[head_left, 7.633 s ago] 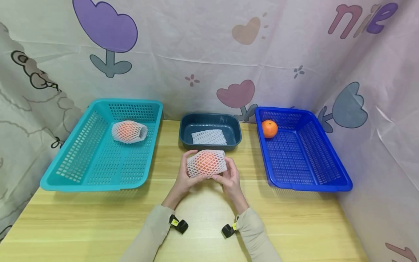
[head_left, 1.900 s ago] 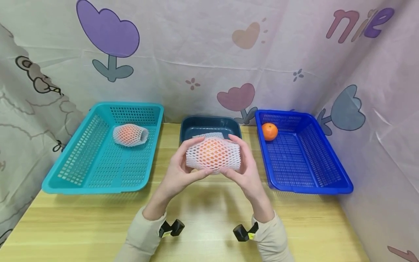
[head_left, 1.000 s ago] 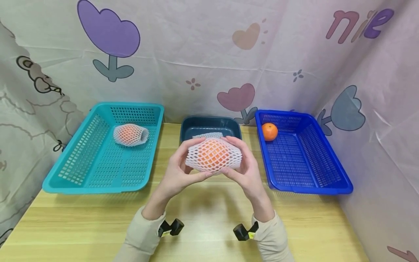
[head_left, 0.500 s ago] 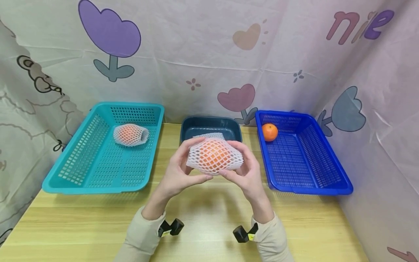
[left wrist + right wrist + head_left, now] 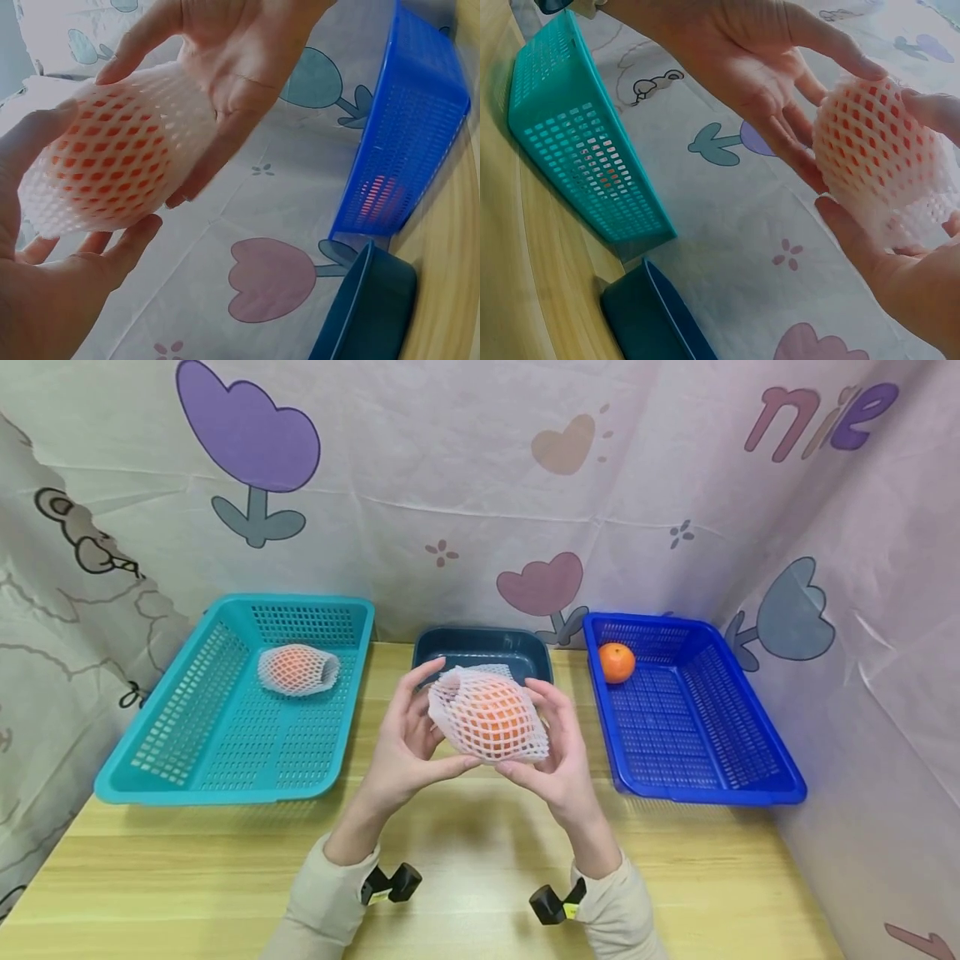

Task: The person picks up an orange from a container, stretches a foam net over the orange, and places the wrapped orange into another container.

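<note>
An orange [image 5: 498, 720] sits inside a white foam fruit net [image 5: 452, 700], held up above the table between both hands. My left hand [image 5: 401, 752] holds it from the left, thumb along the lower edge. My right hand [image 5: 564, 764] holds it from the right, its thumb also at the lower edge. The net tilts, with its gathered opening toward the upper left. In the left wrist view, the orange [image 5: 112, 154] shows through the mesh between thumbs and fingers. The right wrist view shows the netted orange [image 5: 877, 142] with fingers on both sides.
Left stands a turquoise basket [image 5: 225, 795] with a netted orange [image 5: 296, 669]. On the right, a blue basket [image 5: 780, 792] holds a bare orange [image 5: 617, 663]. Behind the hands is a dark teal tray [image 5: 480, 635], its foam net mostly hidden. A printed cloth [image 5: 465, 468] hangs behind.
The netted orange has come nearer the camera since the earliest frame. In the last half second it has tilted, left end up and right end down, and the left fingers have spread upward.
</note>
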`<state>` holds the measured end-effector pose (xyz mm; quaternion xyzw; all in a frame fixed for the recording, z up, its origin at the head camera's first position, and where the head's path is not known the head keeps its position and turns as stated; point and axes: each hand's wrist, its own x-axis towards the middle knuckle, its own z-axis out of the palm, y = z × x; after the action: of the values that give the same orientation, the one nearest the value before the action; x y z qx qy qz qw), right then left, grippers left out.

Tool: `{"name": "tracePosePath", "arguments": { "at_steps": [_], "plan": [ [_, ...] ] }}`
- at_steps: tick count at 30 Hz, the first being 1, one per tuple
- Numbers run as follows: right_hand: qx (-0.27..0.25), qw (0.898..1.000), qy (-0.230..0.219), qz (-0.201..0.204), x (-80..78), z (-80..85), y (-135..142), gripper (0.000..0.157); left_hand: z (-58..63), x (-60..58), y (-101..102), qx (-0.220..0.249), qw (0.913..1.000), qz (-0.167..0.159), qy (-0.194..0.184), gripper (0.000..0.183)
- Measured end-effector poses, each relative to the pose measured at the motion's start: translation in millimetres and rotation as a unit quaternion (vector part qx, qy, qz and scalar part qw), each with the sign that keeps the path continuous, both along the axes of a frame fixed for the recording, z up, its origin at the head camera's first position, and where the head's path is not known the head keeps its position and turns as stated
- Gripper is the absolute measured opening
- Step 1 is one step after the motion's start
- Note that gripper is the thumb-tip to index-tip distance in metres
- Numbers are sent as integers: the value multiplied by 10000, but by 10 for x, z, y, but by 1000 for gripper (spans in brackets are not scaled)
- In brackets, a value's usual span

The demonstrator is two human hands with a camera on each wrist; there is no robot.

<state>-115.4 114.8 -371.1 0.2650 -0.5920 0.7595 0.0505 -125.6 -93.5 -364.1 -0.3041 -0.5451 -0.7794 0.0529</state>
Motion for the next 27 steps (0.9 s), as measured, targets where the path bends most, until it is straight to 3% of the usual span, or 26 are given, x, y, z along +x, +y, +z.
{"name": "tracePosePath", "arguments": {
  "at_steps": [7,14,19,27],
  "plan": [
    [123,9998,130,-11,12,-26,4,80,16,0,10,147,9993,127,331,98],
    [-377,9992,-69,81,36,-71,-7,63,7,7,35,268,9985,195,432,83],
    [-861,9962,-122,74,44,-84,-52,65,-2,27,64,172,9990,226,338,77],
    [-1060,9943,57,78,59,-105,-91,67,-20,41,74,-97,9996,135,224,89]
  ]
}}
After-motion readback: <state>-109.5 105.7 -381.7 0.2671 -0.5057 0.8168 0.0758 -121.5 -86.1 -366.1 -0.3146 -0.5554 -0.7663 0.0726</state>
